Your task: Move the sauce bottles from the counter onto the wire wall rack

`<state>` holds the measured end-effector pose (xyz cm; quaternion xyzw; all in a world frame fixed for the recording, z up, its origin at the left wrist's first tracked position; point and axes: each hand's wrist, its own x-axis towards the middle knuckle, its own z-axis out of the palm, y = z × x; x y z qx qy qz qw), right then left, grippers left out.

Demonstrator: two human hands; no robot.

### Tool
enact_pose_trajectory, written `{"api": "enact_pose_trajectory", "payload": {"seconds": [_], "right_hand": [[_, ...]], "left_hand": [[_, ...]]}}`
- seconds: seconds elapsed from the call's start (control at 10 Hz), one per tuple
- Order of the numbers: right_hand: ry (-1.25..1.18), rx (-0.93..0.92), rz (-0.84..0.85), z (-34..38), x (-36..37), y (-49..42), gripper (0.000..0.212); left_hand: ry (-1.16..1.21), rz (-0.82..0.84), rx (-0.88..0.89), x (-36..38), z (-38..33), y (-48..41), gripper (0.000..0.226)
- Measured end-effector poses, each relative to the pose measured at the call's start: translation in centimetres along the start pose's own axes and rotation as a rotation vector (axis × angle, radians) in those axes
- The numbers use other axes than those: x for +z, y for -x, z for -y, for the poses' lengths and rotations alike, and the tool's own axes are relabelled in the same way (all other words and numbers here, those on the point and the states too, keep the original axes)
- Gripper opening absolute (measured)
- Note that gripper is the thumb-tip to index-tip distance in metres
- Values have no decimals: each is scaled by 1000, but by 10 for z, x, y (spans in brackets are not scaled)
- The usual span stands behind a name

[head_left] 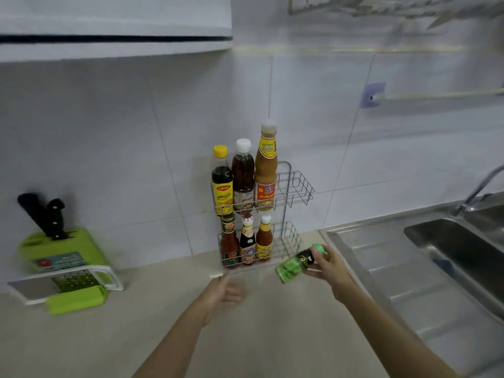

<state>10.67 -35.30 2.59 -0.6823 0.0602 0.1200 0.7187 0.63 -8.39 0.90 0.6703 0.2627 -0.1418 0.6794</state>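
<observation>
The wire rack (pixel 293 186) hangs on the tiled wall just above the bench (pixel 259 323). It has two shelves. Three tall bottles (pixel 243 175) fill the left of the top shelf, and three small bottles (pixel 247 241) fill the left of the bottom one. Both shelves have room on the right side.

The right hand (pixel 328 264) holds a green bottle (pixel 298 264) in the air, just in front of the bottom shelf. The bottle is tipped over, with its green cap near the fingers and its bottom pointing left. The fingers are wrapped around the cap end.

To do this well, I think the hand should stand the bottle up straight first. Then it can lift it over the front wire and set it down in the free spot, without bumping the small bottles beside it.

The left hand (pixel 227 291) is blurry. It hangs low over the bench, looks spread out, and holds nothing.
</observation>
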Motion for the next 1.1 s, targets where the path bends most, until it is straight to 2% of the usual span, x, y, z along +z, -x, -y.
{"api": "enact_pose_trajectory", "payload": {"seconds": [0.2, 0.4, 0.5, 0.6, 0.8, 0.9, 1.0, 1.1], "right_hand": [[5, -87, -206, -1, -3, -54, 44], [-24, -137, -311, 6, 25, -85, 37], [49, -148, -295, 8, 41, -91, 36], [272, -196, -182, 7, 57, -94, 33], [626, -313, -10, -5, 71, -90, 23], [669, -323, 11, -8, 73, -89, 22], [729, -257, 68, -6, 74, -94, 27], [894, -192, 116, -5, 64, -85, 49]], "left_hand": [[115, -386, 50, -27, 10, -46, 36], [202, -482, 53, -32, 1, -72, 31], [268, -438, 94, -27, -4, -75, 24], [280, -324, 162, -14, -13, -75, 27], [53, -363, 278, -2, -4, -77, 43], [22, -357, 297, 0, -4, -72, 43], [-47, -342, 312, -1, -9, -64, 42], [-193, -287, 272, -1, -14, -49, 42]]}}
